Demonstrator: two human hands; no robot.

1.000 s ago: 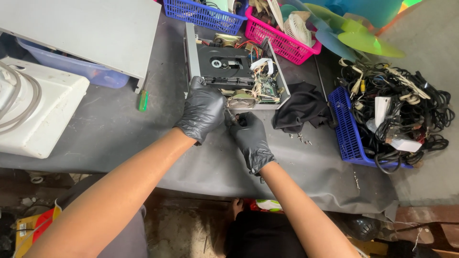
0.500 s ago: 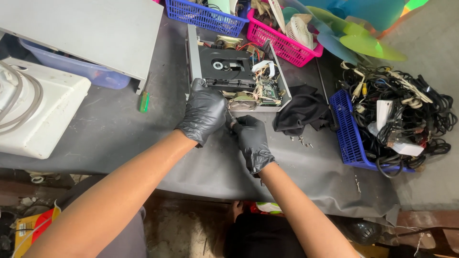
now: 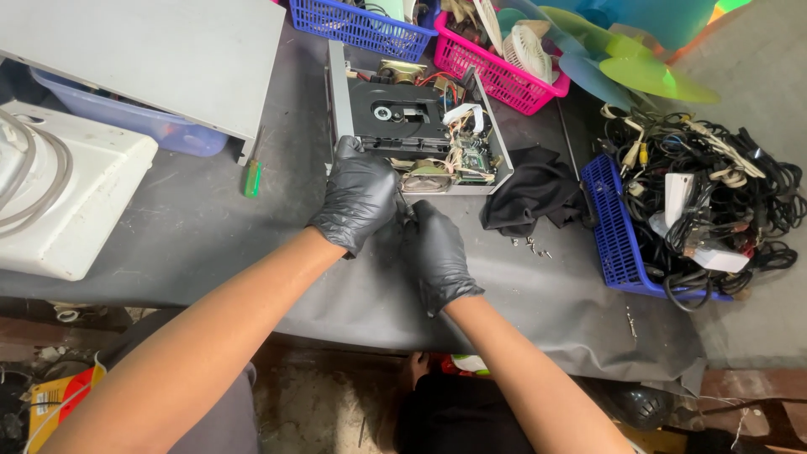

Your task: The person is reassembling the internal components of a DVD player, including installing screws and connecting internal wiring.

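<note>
**Well, mid-teardown: both hands at the front of the open disc player**

So the disc player [image 3: 395, 113] sits with its lid off toward the far edge of the surface [image 3: 252, 244], roughly mid-way along, with the tray mechanism and circuit boards on show. Left hand [image 3: 357, 197], in a black glove, is curled over the player's near-left corner and looks like it's gripping the case to steady it. Right hand [image 3: 437, 252], gloved too, sits just beside it at the front edge with fingers drawn in narrow, touching the left one. Whatever is between them is hidden by the gloves, so I can't tell if it's pinching a part or nothing at all.

My read is that this is the front-panel stage, working something loose along the near side of the case.

Next move probably wants a firm brace from the left hand and a small, careful pull or twist from the right, since ribbon cables and boards sit right behind that edge.

A green screwdriver [image 3: 252, 178] lies near the left, a few loose screws [image 3: 534, 245] lie to the right by the black cloth [image 3: 534, 189], and a blue basket [image 3: 609, 227] of cables sits near the right edge.
</note>
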